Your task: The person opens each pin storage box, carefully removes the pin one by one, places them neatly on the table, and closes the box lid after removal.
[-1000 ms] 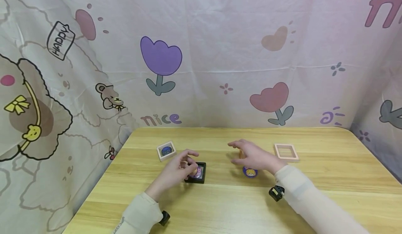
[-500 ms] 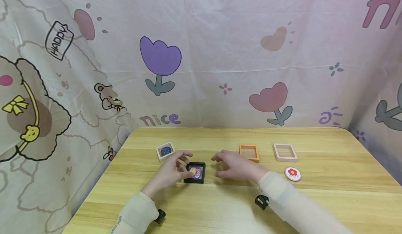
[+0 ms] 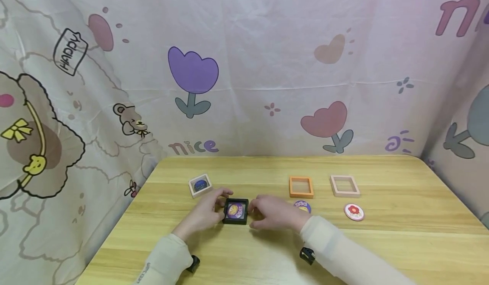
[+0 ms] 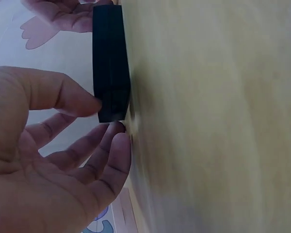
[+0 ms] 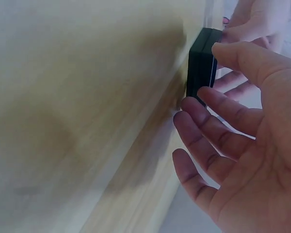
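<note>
A square black display case (image 3: 235,222) lies on the table, a round purple badge (image 3: 234,210) with a yellow cartoon animal showing inside. My left hand (image 3: 204,213) holds the case at its left side, thumb at the near corner and fingers around the far one. In the left wrist view the left thumb tip presses the end of the case (image 4: 110,53). At the opposite side is my right hand (image 3: 275,213), its fingers loosely bent. The right wrist view shows its thumb and index fingertips right at the edge of the case (image 5: 200,65).
An orange frame (image 3: 301,196) and a pale pink frame (image 3: 345,194) stand at the back right. Before them lie a purple badge (image 3: 302,205) and a red-flower badge (image 3: 354,212). A white frame (image 3: 195,193) with a dark blue badge sits back left. Printed cloth (image 3: 244,64) hangs behind.
My right hand has moved left, from beside the orange frame to the right side of the black case, uncovering the frame and flower badge. My left hand has lowered onto the case's left side.
</note>
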`<state>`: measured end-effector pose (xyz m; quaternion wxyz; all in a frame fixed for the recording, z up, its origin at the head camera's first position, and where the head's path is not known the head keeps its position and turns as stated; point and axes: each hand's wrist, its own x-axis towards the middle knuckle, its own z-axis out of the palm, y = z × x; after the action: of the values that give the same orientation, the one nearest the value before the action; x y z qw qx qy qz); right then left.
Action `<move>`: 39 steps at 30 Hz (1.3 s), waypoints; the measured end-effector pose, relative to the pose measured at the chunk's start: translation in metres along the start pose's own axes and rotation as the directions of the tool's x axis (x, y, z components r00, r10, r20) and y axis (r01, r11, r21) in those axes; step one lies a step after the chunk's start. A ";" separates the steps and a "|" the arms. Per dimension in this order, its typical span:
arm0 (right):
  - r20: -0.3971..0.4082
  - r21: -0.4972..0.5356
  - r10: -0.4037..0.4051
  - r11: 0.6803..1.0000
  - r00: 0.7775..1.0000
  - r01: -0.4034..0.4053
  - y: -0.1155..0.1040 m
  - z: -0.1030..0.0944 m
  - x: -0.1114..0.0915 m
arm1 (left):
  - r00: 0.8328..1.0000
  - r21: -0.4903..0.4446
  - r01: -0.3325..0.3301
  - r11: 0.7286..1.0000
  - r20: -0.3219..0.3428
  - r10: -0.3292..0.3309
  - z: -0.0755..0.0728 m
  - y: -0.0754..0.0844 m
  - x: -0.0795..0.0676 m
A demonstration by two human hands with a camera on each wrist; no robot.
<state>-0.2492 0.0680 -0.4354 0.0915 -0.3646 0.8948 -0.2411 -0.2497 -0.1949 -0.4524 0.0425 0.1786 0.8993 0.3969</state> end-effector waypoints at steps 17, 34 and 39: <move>-0.021 0.013 0.077 0.997 0.997 -0.076 -0.006 0.003 -0.004 | 0.998 0.051 -0.025 0.998 0.066 0.022 0.001 0.004 -0.006; -0.068 -0.031 0.103 0.994 0.992 -0.105 -0.009 0.007 -0.006 | 0.987 0.058 -0.081 0.995 0.142 0.072 0.008 0.008 -0.009; -0.090 -0.090 0.100 0.990 0.991 -0.108 -0.013 0.009 -0.007 | 0.984 0.053 -0.083 0.995 0.161 0.073 0.011 0.009 -0.010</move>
<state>-0.2333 0.0618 -0.4371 0.0484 -0.3106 0.9261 -0.2087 -0.2349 -0.1849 -0.4540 0.0930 0.2459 0.8967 0.3560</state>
